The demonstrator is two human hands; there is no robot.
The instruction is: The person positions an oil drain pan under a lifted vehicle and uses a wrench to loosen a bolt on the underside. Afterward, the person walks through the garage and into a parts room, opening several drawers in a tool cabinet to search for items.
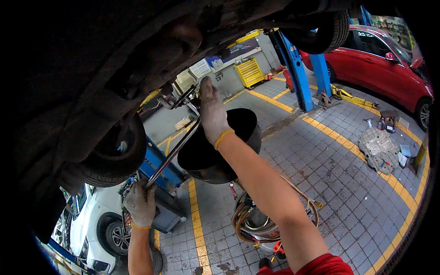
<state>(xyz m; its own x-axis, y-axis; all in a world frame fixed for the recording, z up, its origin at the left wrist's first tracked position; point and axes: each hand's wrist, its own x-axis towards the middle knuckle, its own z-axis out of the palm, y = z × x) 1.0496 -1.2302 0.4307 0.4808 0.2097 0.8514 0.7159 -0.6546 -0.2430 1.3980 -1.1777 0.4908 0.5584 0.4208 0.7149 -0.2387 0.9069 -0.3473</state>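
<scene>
A long chrome bar-handled wrench [168,158] slants up from lower left to the car's underside [151,59] above me. My left hand [140,203], in a grey work glove with a yellow cuff, is closed round its lower end. At the upper end, my right hand [213,110], gloved alike, grips by the wrench's head, fingers pointing up. Its palm side and the spot where the wrench meets the metal fitting [170,100] are largely hidden. Below and behind my right hand stands a wide black drain pan [220,174].
Two wheels [110,156] of the raised car hang at the sides. A blue lift post [293,68] stands beyond. Coiled hoses [240,220] lie below my right forearm. A red car [371,64], a white car [94,224], a yellow tool cabinet [249,72] and a metal cover plate [378,149] surround me.
</scene>
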